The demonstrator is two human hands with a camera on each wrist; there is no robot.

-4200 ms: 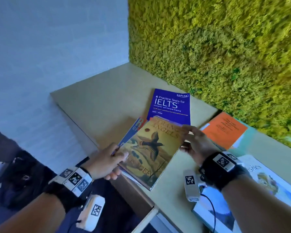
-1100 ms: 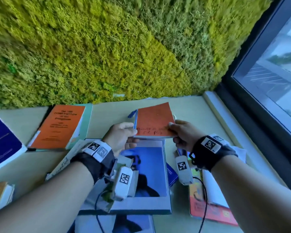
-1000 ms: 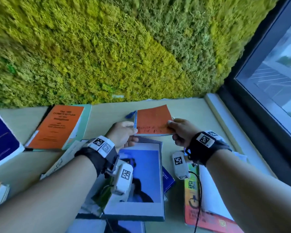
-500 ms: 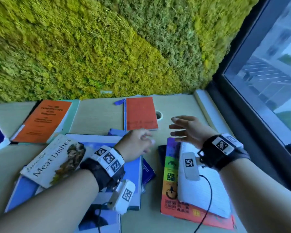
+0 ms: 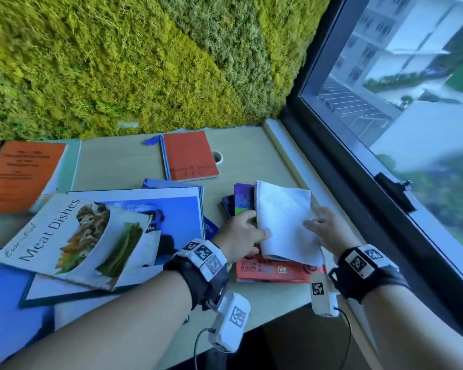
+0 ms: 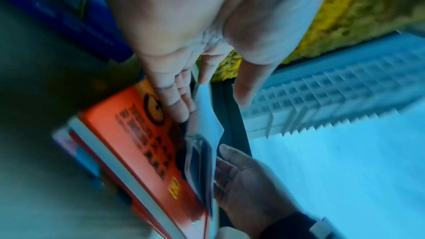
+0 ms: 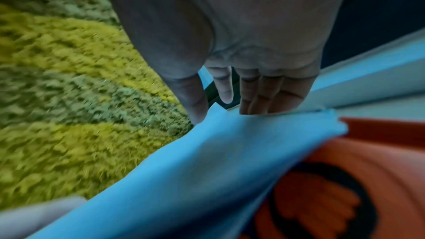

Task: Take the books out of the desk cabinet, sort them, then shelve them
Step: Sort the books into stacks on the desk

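A white spiral notebook (image 5: 285, 220) lies tilted on an orange-red book (image 5: 278, 272) and a purple book (image 5: 243, 196) at the desk's right end. My left hand (image 5: 251, 228) pinches its left edge, thumb on top and fingers (image 6: 181, 104) underneath. My right hand (image 5: 316, 223) grips the right edge, its thumb on the page and its fingers (image 7: 264, 95) behind the paper (image 7: 207, 166). A small red notebook (image 5: 189, 155) lies flat near the moss wall. The orange-red book (image 6: 142, 134) shows under the raised pages.
A "Meat Dishes" cookbook (image 5: 72, 236) lies on large blue books (image 5: 181, 212) at the left. An orange booklet (image 5: 18, 173) sits far left. The moss wall (image 5: 145, 62) backs the desk and a window (image 5: 398, 116) runs along its right side. A cable hole (image 5: 218, 157) sits beside the red notebook.
Both hands held the red notebook a second ago and set it down by the wall. They then moved back and right, empty, and now hold the white notebook by its edges.
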